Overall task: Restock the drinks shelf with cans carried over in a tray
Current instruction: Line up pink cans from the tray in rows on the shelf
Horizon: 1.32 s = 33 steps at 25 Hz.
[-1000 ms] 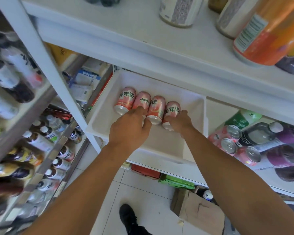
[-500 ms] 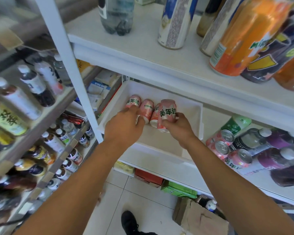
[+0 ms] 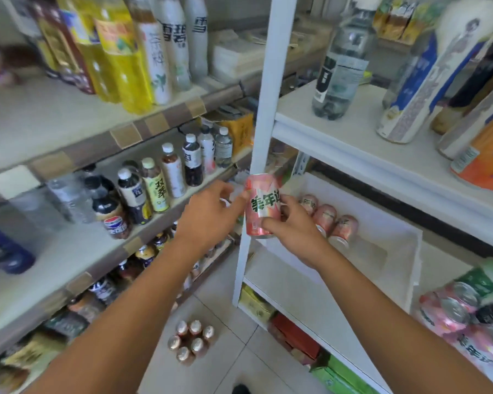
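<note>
So the pink can (image 3: 261, 206) is up out of the white tray (image 3: 393, 237), held upright in front of the white shelf post (image 3: 264, 109). The right hand (image 3: 293, 234) has its fingers and thumb wrapped round the lower half. The left hand (image 3: 208, 214) is on the can's left side with fingers loosely spread, fingertips touching the can at most, not really gripping as far as I can see.

Three more cans (image 3: 329, 220) lie on their sides in the tray, just right of the held one, on the middle shelf.

Handling-wise, I'd guess a full can: a bit of weight, stiff walls, smooth printed metal that can slip if it's damp. Mid-body grip is the safe bet, not the rim, and don't squeeze hard.

Hard to make out: the can's base is hidden by the right fingers, the label text is partly covered, and I can't tell which shelf it's headed for. The bottles (image 3: 154, 191) on the left shelves are blurred.
</note>
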{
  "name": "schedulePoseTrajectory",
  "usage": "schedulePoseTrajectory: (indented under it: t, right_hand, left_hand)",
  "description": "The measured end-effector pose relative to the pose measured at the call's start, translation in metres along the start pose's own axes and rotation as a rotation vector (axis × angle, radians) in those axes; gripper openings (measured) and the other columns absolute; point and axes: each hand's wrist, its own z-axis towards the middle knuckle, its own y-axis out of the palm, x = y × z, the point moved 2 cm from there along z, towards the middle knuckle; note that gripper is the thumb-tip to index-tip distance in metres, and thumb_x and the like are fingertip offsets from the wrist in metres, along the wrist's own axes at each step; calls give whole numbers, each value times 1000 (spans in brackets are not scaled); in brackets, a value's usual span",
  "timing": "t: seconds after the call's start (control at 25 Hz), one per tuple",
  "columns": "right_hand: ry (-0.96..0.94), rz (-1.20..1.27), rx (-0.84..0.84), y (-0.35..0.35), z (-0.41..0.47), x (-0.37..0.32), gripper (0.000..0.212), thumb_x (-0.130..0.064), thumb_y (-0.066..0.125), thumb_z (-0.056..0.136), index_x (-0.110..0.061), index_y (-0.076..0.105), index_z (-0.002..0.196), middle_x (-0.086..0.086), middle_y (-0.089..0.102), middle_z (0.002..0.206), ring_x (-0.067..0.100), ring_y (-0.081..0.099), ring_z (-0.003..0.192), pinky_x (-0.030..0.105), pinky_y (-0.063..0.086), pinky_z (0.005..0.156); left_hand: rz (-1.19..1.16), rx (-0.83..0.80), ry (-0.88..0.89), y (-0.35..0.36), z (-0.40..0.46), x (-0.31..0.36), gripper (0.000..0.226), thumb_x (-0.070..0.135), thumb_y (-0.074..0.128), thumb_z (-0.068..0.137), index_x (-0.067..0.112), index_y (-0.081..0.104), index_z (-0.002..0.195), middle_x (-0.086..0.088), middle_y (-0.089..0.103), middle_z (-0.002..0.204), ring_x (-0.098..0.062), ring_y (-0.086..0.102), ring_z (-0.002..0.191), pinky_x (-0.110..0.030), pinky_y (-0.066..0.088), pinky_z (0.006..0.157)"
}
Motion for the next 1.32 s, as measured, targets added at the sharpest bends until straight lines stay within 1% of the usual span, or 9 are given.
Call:
schedulePoseTrajectory:
  t: [0.2, 0.28, 0.4, 0.48, 0.64, 0.76, 0.92, 1.12, 1.32]
  right_hand:
    - [-186, -21, -248, 112, -10, -67, 56, -18, 73, 78, -31, 49, 126, -10, 68, 109, 4, 66, 98, 34, 54, 90]
    - [-241, -12, -331, 152, -19, -89, 58, -23, 74, 76, -33, 48, 127, -12, 68, 110, 3, 66, 99, 35, 53, 93]
    - [-323, 7, -436, 219, -37, -124, 50, -37, 74, 76, -43, 48, 118, -11, 67, 112, 5, 65, 103, 37, 52, 96]
    - [-372, 19, -487, 260, -49, -148, 51, -49, 75, 72, -42, 49, 115, -13, 67, 113, 3, 64, 105, 37, 52, 96]
    - [-444, 15, -579, 332, -75, -183, 47, -39, 80, 76, -35, 53, 114, -12, 67, 109, 4, 64, 102, 35, 53, 92]
    - [-512, 8, -599, 386, -101, -204, 50, -49, 78, 65, -34, 58, 109, -9, 70, 105, 6, 67, 98, 37, 56, 88]
    - [-551, 31, -567, 444, -134, -220, 42, -37, 84, 70, -33, 58, 103, -10, 71, 95, 3, 67, 88, 26, 54, 76]
    - [-547, 57, -538, 493, -156, -233, 50, -38, 86, 67, -25, 59, 107, -12, 69, 96, 1, 65, 87, 23, 52, 73]
    - [-640, 10, -586, 539, -169, -258, 51, -40, 84, 70, -32, 54, 109, -18, 65, 99, -1, 62, 91, 18, 48, 73]
  left_hand:
    - [-423, 34, -120, -104, -34, -55, 46, 60, 70, 74, 29, 65, 107, 6, 72, 102, -16, 68, 95, -45, 53, 88]
    - [-425, 137, -119, -146, -52, -67, 36, 47, 74, 76, 23, 67, 101, -3, 73, 95, -21, 68, 83, -46, 53, 77]
    - [-396, 265, -129, -213, -86, -92, 37, 41, 71, 74, 16, 69, 101, -4, 74, 92, -23, 69, 90, -47, 55, 85]
    - [-414, 331, -119, -253, -109, -110, 39, 37, 75, 74, 13, 69, 105, -2, 74, 94, -21, 70, 91, -41, 57, 82]
    - [-422, 456, -81, -318, -160, -134, 25, 15, 75, 83, 14, 68, 107, 2, 75, 93, -11, 69, 89, -24, 54, 78]
    - [-354, 514, -76, -363, -202, -151, 33, 21, 74, 84, 16, 66, 115, 3, 74, 99, -6, 69, 91, -25, 54, 75]
    - [-121, 629, -188, -407, -256, -176, 40, 47, 64, 88, 28, 56, 123, 13, 67, 106, 1, 64, 96, -18, 50, 69]
    - [430, 802, -375, -447, -314, -204, 31, 37, 53, 93, 21, 60, 119, 6, 65, 107, -15, 60, 100, -32, 48, 79]
    - [641, 790, -560, -470, -350, -222, 35, 40, 44, 95, 23, 55, 124, 4, 60, 120, -21, 60, 103, -34, 49, 74]
